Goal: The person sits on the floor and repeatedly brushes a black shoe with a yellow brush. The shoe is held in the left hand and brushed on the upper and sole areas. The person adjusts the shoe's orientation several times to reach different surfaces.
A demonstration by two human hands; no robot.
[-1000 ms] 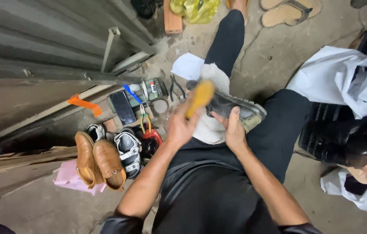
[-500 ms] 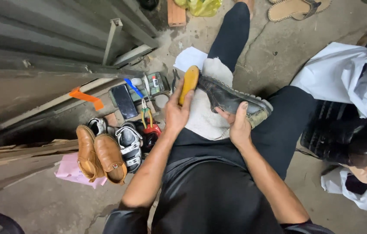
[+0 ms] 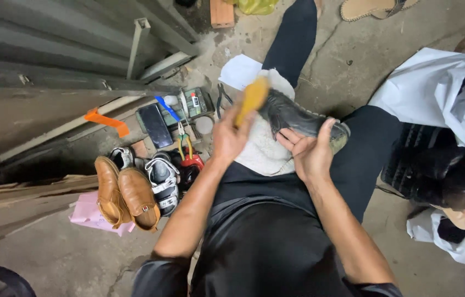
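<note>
Black leather shoe [image 3: 298, 118] was lying across the person's lap on top of a white fluffy cloth [image 3: 265, 151], toe end pointing left, heel end over toward the right thigh. Right hand [image 3: 310, 151] was wrapped around the middle of it, thumb up over the top edge, pinning it in place. Left hand [image 3: 231, 137] was clenched around a yellow wooden-backed shoe brush [image 3: 252, 99], which sat tilted with its far end right at the toe of the shoe. Compared to half a second earlier, the brush had swung a bit: back then it stood more upright and closer to the shoe's upper, and a second earlier it was lifted higher and angled over the middle. So my read is it was mid back-and-forth brushing, working the toe area now, and the shoe itself barely shifted on the lap. Around it on the concrete floor [image 3: 51, 258]: a pair of tan leather shoes [image 3: 125, 198] on a pink cloth [image 3: 87, 217], black-and-white sandals [image 3: 161, 179] just beside them, red-handled pliers [image 3: 188, 151], a dark phone [image 3: 155, 125], and a white plastic bag [image 3: 430, 93] off to the right. Another person's dark hair [image 3: 458, 179] showed at the right edge.
</note>
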